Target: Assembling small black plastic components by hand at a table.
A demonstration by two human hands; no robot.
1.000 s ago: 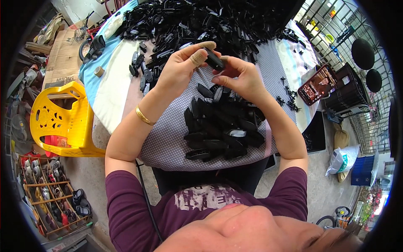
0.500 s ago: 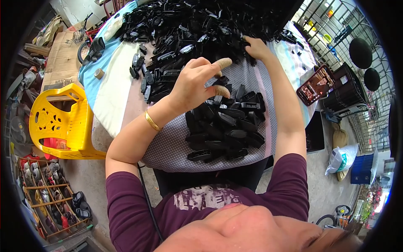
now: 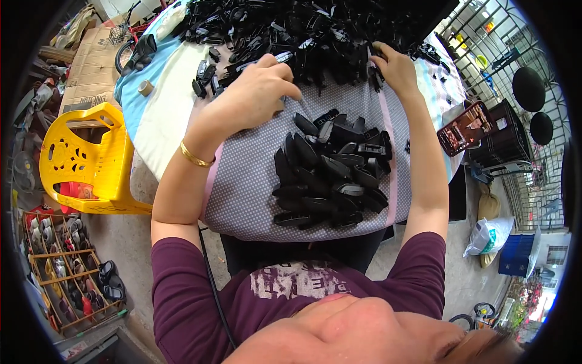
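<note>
My left hand, with a gold bangle at its wrist, is over black plastic parts left of the table's middle. Its fingers curl down, and what they hold, if anything, is hidden under the palm. At the near edge of the large heap of black parts, my right hand has thumb and forefinger closed around a slim black plastic part. Between my forearms lies a smaller pile of elongated, glossy black parts on the dotted grey cloth.
A tape roll lies on the cloth at left, beyond a yellow plastic chair. A phone is propped at the table's right edge. Shoe racks stand at lower left; a white bag and blue crate sit at right.
My left hand has moved left and slightly farther away, its fingers curling down from a spread pose. My right hand has shifted a little right, drawing a black part off the heap's edge.
</note>
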